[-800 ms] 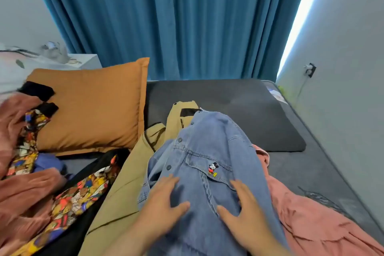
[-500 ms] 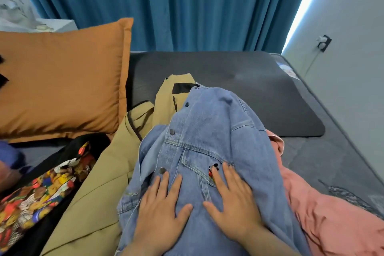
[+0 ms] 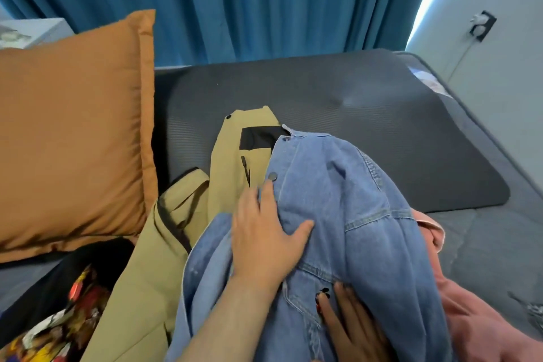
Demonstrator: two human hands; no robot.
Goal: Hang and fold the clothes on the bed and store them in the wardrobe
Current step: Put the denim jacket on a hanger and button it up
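Hands flat — left hand (image 3: 264, 241) | right hand (image 3: 352, 329) | on denim jacket (image 3: 361, 206)

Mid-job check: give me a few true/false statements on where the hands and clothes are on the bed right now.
1. Both the left hand and the right hand rest flat on the denim jacket. True.
2. The denim jacket lies partly over a khaki jacket. True.
3. The orange pillow sits to the right of the jackets. False: it is to their left.
4. The pink garment hangs on a hanger. False: it lies rumpled on the bed, right of the denim jacket.
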